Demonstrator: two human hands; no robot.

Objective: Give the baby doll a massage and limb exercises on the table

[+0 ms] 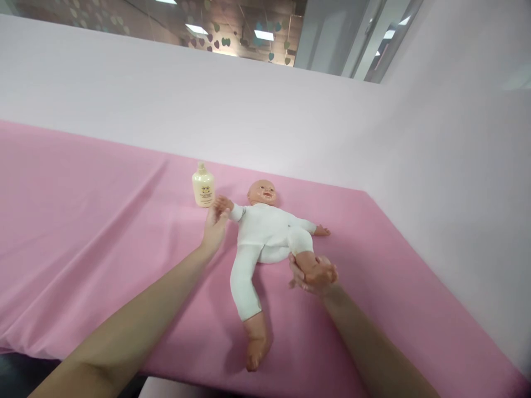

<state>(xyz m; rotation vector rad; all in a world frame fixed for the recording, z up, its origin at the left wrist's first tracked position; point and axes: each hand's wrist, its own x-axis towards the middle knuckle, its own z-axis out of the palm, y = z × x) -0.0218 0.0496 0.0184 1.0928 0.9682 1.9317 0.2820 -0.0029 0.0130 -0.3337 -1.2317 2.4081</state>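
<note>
"What's on your left?"

"The pink cloth (103, 221) over the table (62, 182), creased on that side. Moving right, a cream bottle (203, 188) stands upright, nearer the far edge than the near one."

"And your left hand (214, 225)?"

"Just in front of the bottle. My fingers and thumb are closed on one small hand (224, 203) of the doll (265, 226)."

"Where is the doll itself?"

"On its back on the table, dressed in white. Its straight leg (244, 282) runs toward the near edge, the bare foot (256, 345) close to that edge. Its head (262, 192) lies beside the far edge."

"What about the other leg?"

"That bent leg (301, 241) is on the right, knee up, bare below the cuff. My right hand (312, 284) is clamped round the lower part, at the foot end, with fingers showing on the inner side."

"Anything further right?"

"The doll's other arm (307, 225) reaches out toward the table's right edge, its palm free of my grip. The far right corner lies beyond it, and a white wall (448, 155) rises past the right edge."
</note>
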